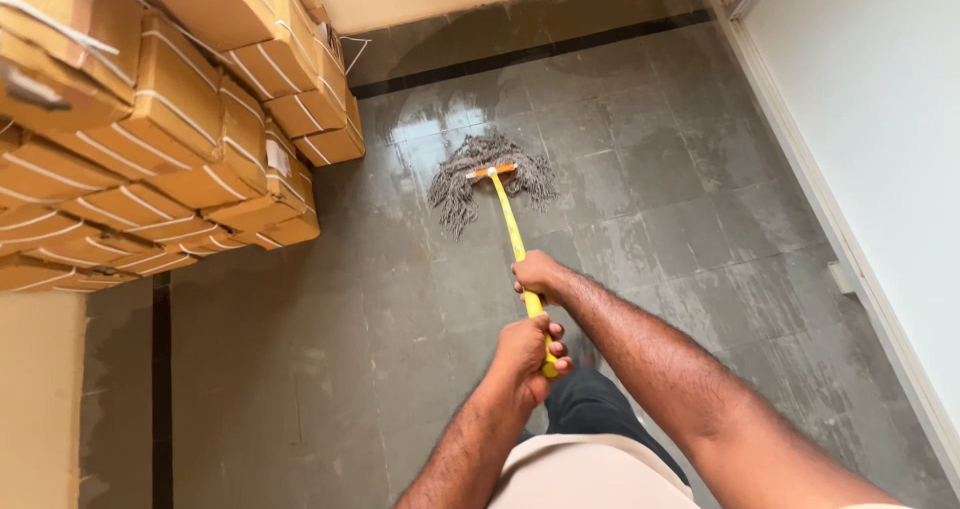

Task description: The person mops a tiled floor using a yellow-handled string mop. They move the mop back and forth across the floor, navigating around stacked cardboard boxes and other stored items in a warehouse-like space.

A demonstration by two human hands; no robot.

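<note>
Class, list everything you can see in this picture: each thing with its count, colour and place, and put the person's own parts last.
mop: one, grey strings, orange bar, yellow handle; head on the wet floor at centre.
cardboard boxes: a stack of many, brown with white straps; upper left.
floor: grey tiles with dark strips, wet near the mop.
wall: white, right side.
trousers: dark, bottom centre.
right hand: one, gripping the handle further down.
left hand: one, gripping the handle's top end.

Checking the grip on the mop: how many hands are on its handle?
2. The right hand grips the yellow handle farther down, the left hand near its top end.
</note>
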